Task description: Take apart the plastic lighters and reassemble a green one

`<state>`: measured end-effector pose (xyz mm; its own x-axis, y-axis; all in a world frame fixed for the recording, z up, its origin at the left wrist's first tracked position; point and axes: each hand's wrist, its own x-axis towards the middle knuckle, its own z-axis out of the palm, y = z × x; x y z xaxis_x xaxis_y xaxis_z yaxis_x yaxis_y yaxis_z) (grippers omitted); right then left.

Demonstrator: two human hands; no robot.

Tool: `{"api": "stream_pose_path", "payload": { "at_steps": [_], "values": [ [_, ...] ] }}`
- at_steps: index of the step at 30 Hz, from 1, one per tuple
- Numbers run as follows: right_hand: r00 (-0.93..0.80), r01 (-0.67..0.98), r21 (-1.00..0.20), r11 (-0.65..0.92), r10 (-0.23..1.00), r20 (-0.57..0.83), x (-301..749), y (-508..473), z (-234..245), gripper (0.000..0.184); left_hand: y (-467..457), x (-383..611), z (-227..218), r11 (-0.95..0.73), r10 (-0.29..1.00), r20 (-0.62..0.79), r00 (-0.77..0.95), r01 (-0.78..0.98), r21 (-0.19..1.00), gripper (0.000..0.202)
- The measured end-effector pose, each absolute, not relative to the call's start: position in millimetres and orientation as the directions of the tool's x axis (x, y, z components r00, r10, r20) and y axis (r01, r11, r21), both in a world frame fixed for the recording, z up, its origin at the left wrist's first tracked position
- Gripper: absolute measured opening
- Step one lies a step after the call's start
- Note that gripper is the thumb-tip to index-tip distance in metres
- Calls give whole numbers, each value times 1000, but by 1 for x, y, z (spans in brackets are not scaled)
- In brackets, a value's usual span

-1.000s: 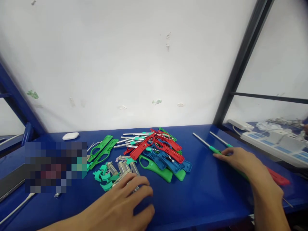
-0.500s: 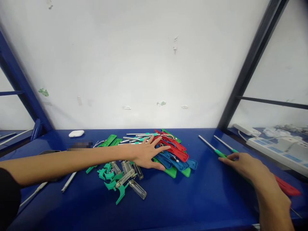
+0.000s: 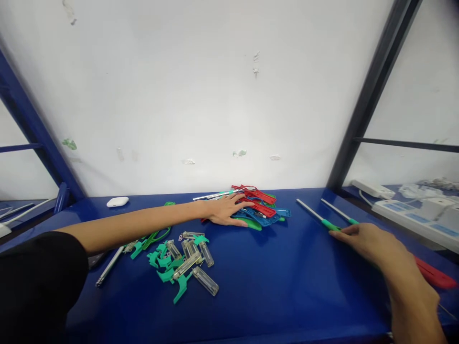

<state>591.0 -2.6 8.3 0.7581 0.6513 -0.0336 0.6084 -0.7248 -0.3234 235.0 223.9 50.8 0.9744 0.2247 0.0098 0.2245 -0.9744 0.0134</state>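
Note:
My left hand (image 3: 226, 210) lies flat with fingers spread on a heap of red, blue and green plastic handle shells (image 3: 260, 209) and metal rods near the back wall. My right hand (image 3: 371, 242) rests on the blue table (image 3: 287, 282) at the right, its fingertips touching a long metal rod with a green sleeve (image 3: 322, 221); its fingers are loosely stretched out. A second such rod (image 3: 337, 213) lies beside it. A red shell (image 3: 435, 278) sticks out from behind my right forearm.
Clear tubes and teal clips (image 3: 184, 262) lie in a cluster at front centre. Green shells (image 3: 152, 237) show under my left forearm. A white earbud case (image 3: 117, 201) sits at back left. White power strips (image 3: 416, 212) fill the right bay behind a dark post (image 3: 366, 110).
My left hand went from the tubes at the front to the coloured heap and pushed it back towards the wall. My right hand stayed by the green-sleeved rod.

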Motion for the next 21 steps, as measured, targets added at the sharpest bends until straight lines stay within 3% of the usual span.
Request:
{"api": "stream_pose_path", "payload": {
  "at_steps": [6,14,17,21],
  "values": [
    [778,605,-321,-729,627,41,581,-10,24,56,225,235,48,-980,178,89,980,185,-71,59],
    [664,738,-359,-571,709,238,554,-42,71,60,195,230,76,-970,119,301,946,176,-169,65],
    [529,846,-335,-414,727,438,525,-61,79,61,158,219,110,-964,69,414,908,167,-205,51],
    [234,917,-398,-15,828,509,485,-74,81,49,92,173,129,-955,64,497,865,198,-222,32]
  ]
}}
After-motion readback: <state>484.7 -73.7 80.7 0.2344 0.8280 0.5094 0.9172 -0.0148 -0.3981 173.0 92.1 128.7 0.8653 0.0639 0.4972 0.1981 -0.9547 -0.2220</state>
